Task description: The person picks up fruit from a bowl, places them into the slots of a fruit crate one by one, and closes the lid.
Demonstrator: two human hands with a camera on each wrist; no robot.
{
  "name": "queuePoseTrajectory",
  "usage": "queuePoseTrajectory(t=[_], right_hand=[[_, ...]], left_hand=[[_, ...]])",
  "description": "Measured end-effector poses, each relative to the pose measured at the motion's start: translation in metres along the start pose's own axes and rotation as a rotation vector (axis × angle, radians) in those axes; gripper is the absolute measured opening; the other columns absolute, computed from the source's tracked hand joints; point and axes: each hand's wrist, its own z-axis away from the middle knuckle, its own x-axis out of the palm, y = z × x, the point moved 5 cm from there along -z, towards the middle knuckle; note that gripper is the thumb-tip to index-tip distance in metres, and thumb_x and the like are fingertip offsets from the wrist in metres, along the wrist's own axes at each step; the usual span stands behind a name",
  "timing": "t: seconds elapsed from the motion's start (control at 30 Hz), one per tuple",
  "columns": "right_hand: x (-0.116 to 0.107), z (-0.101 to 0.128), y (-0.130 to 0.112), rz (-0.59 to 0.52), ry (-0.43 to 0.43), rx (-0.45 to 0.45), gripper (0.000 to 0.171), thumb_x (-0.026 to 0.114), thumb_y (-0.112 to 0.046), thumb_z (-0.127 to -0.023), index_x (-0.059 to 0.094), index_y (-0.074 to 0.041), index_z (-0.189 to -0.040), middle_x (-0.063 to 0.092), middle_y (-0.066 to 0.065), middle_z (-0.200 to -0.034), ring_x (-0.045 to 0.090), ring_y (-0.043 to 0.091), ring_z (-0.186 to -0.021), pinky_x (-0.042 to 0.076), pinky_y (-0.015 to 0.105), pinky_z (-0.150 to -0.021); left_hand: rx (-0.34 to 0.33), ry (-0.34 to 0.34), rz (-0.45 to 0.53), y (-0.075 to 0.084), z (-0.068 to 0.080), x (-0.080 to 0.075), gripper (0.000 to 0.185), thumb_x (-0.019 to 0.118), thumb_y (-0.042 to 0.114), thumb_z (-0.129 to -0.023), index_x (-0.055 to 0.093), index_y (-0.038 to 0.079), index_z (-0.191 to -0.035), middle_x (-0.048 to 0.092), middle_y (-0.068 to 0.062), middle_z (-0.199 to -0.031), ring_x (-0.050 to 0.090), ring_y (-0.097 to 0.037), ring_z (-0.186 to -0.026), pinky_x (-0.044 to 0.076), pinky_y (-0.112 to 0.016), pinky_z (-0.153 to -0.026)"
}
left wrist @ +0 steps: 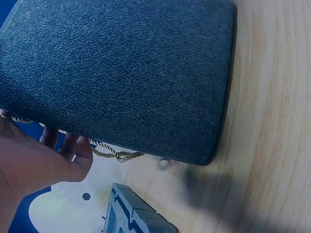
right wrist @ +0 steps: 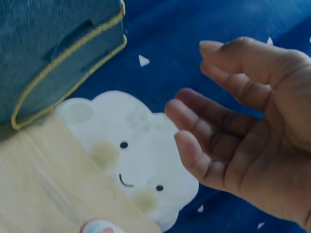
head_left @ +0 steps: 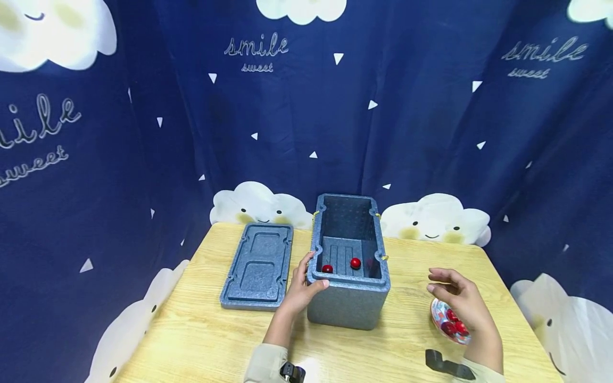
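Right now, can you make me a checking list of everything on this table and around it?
Surface: wooden table, pale grain, bare in front.
Job's things: open grey foam box with two red balls on its floor; patterned dish by the right hand holding more red balls.
Clutter: foam lid lying flat, left of the box.
Hands: left hand grips the box's near left rim; right hand hovers above the dish, fingers relaxed, holding nothing.
Cables: no cables seen; yellow cord handle on the box side.
Surroundings: dark blue curtain with clouds and the word smile.
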Motion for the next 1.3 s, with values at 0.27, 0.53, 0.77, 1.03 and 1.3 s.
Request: queuePoseTrajectory(t=[0.27,0.53,0.77,1.03,1.3], right_hand=[[-0.018,0.017,0.030,-0.199,0.031,0.036,0.029,0.062,-0.001,-0.087,0.062,-0.013,-0.113,0.062,-0.010,-0.100,0.059,0.006,-0.084,0.049,0.020,-0.068],[-0.027,0.030,0.060,-0.329,0.071,0.115,0.030,0.062,0.001,-0.087,0.064,-0.018,-0.111,0.063,-0.010,-0.098,0.059,0.001,-0.083,0.050,0.020,-0.068],[-0.033,0.037,0.083,-0.365,0.113,0.210,0.029,0.065,-0.003,-0.086,0.064,-0.025,-0.105,0.062,-0.011,-0.094,0.060,0.003,-0.082,0.050,0.021,-0.066],[-0.036,0.038,0.111,-0.377,0.078,0.214,0.027,0.066,-0.009,-0.086,0.064,-0.019,-0.111,0.063,-0.009,-0.095,0.059,0.005,-0.084,0.051,0.024,-0.067],[-0.034,0.031,0.147,-0.330,-0.018,0.322,0.034,0.069,-0.018,-0.085,0.061,-0.020,-0.118,0.060,-0.012,-0.099,0.058,0.004,-0.088,0.050,0.028,-0.072]], left_hand=[[0.023,-0.001,-0.013,-0.001,0.000,0.000,0.080,0.073,0.019,-0.075,0.032,0.022,-0.143,0.033,-0.020,-0.126,0.042,-0.029,-0.108,0.034,-0.042,-0.090],[0.041,-0.005,-0.017,0.002,0.001,-0.001,0.078,0.072,0.017,-0.075,0.033,0.022,-0.142,0.033,-0.020,-0.125,0.043,-0.029,-0.106,0.034,-0.041,-0.090],[0.056,-0.009,-0.019,0.002,0.000,0.000,0.078,0.072,0.016,-0.075,0.033,0.020,-0.142,0.034,-0.018,-0.124,0.038,-0.028,-0.111,0.031,-0.041,-0.092],[0.058,-0.008,-0.029,0.002,0.000,0.000,0.077,0.072,0.016,-0.075,0.033,0.019,-0.142,0.034,-0.019,-0.125,0.038,-0.029,-0.111,0.031,-0.042,-0.092],[0.048,-0.012,-0.027,0.002,0.000,0.000,0.078,0.073,0.016,-0.075,0.033,0.021,-0.142,0.034,-0.019,-0.125,0.039,-0.030,-0.112,0.029,-0.044,-0.094]])
